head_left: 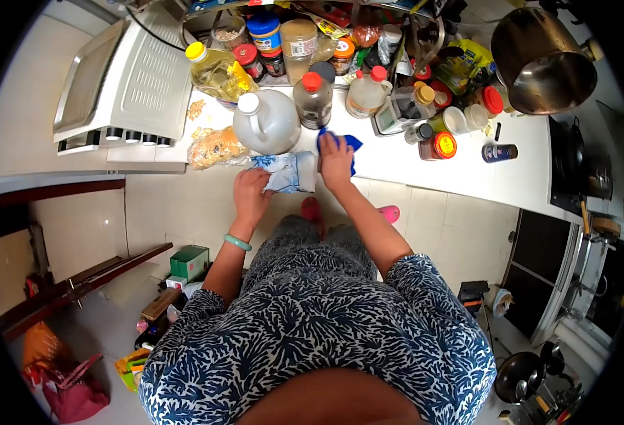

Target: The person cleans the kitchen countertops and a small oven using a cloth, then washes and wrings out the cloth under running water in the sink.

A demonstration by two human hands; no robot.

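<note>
At the near edge of the surface [468, 180], my left hand [250, 190] lies on a crumpled bag [288, 172], fingers curled down onto its left end, pinning it more than pinching. Just right, my right hand [336, 160] presses flat on a blue cloth [349, 144], fingers together, in front of the white jug [267, 122] and dark bottle [313, 99]. Wiping looks underway: this patch is bare, but the crowded jars behind remain unmoved.

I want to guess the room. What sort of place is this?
Most likely a home kitchen: a white counter crowded with a yellow-capped oil bottle and jars, a steel pot, a black stove.
</note>
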